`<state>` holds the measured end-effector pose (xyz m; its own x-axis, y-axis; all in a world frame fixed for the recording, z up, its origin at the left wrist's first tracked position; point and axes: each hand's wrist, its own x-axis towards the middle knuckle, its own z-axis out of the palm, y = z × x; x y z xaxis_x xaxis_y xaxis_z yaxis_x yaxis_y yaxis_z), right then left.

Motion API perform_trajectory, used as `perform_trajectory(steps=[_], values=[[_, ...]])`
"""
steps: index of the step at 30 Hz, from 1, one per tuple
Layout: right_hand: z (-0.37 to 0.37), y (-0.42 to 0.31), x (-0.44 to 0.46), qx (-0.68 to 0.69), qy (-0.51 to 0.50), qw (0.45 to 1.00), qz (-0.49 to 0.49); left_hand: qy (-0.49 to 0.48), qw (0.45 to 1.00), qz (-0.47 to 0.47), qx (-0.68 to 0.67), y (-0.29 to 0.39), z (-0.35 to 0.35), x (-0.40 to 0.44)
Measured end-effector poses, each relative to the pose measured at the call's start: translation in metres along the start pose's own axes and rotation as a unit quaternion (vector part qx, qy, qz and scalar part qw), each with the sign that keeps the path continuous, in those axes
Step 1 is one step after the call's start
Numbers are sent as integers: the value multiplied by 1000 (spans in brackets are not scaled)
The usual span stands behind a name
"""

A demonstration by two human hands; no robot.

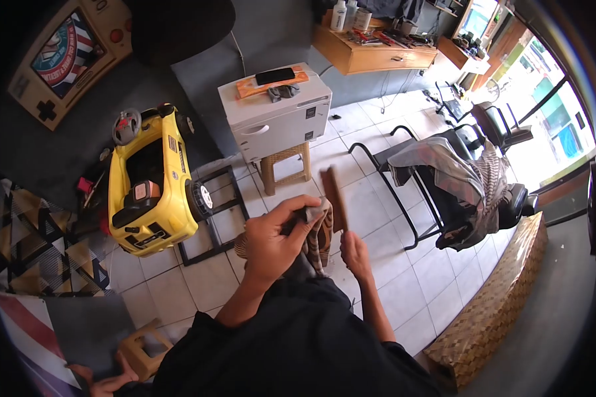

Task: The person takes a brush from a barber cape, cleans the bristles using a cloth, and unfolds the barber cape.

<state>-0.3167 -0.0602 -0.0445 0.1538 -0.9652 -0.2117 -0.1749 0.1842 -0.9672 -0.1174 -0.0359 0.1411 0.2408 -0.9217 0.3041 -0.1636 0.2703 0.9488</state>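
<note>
My left hand (275, 241) is closed, its thumb and fingers pinching a grey and brown patterned cloth (325, 235) that hangs down in front of my body. Just to its right, my right hand (355, 256) grips the lower end of a long brown brush (334, 195), which stands roughly upright. The brush is slightly blurred, and its bristles cannot be made out clearly. Its edge is close beside the cloth; whether the two touch, I cannot tell.
Ahead stands a small white fridge (278, 119) on a woven-look stool (268, 175), with a phone (275, 76) on top. A yellow toy car (153, 218) is at left. To the right, cloths (437, 165) drape a black-framed chair (404, 218). Another person's feet (112, 380) show lower left.
</note>
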Motion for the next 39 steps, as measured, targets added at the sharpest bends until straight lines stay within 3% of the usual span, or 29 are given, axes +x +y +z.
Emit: perform_trajectory(steps=[2, 4, 5, 8, 9, 11, 13, 15, 18, 19, 20, 21, 22, 23, 26, 29, 30, 32, 33, 34, 36, 39], values=[[9, -35, -13, 115, -38, 988, -94, 7, 999, 13, 42, -4, 0, -2], [24, -67, -28, 273, -143, 940, -145, 10, 998, -5, 61, 0, 3, -5], [34, -64, -32, 202, -98, 965, -137, 17, 998, 9, 60, 2, 5, -6], [60, -16, -21, 146, -171, 972, -62, 41, 998, 42, 35, 6, 4, -9], [61, 9, -13, -13, -149, 981, -123, 49, 998, 49, 8, 6, 2, -9], [50, 135, -1, -321, -138, 924, -152, 57, 996, 51, -39, -1, -1, -11], [26, 109, -19, -484, -298, 819, 80, 65, 995, 29, -69, 1, 1, -12], [9, 129, -34, -482, -260, 831, 99, 84, 992, -2, -100, 5, 4, -12], [-2, 149, -24, -465, -139, 867, 107, -2, 974, -14, -225, 16, 8, -8], [-2, 149, -11, -431, -98, 896, 40, -54, 983, -27, -175, 6, 4, -7], [-12, 147, -4, -330, -71, 937, 92, -80, 990, -15, -120, -2, 2, -7], [-10, 132, 4, -206, -20, 977, 53, -105, 992, -2, -63, -8, 1, -8], [-10, 84, 5, -24, -52, 995, 82, -130, 991, 12, -5, -11, 1, -7], [-11, 22, -1, 160, -83, 978, 108, -113, 991, 42, 51, -1, 3, -5], [-7, -47, -13, 424, -133, 896, -15, -85, 976, 132, 147, -11, 7, -2], [-2, -44, -12, 368, -211, 900, -100, -38, 973, 159, 162, -1, 13, -1], [-1, -40, -14, 246, -196, 949, -34, -28, 971, 167, 170, 0, 13, 0], [8, -13, -9, 143, -237, 961, 4, 3, 969, 185, 162, -2, 14, -1], [10, 22, -6, -19, -227, 974, -14, 11, 970, 179, 164, -5, 13, -2], [9, 65, -3, -182, -208, 960, -34, 19, 970, 175, 166, -7, 11, -3], [-1, 145, -11, -463, -225, 855, 64, 41, 980, 151, 127, -14, 11, -5], [-18, 166, -36, -498, -126, 848, 129, 63, 988, 124, 68, -20, 8, -1]])
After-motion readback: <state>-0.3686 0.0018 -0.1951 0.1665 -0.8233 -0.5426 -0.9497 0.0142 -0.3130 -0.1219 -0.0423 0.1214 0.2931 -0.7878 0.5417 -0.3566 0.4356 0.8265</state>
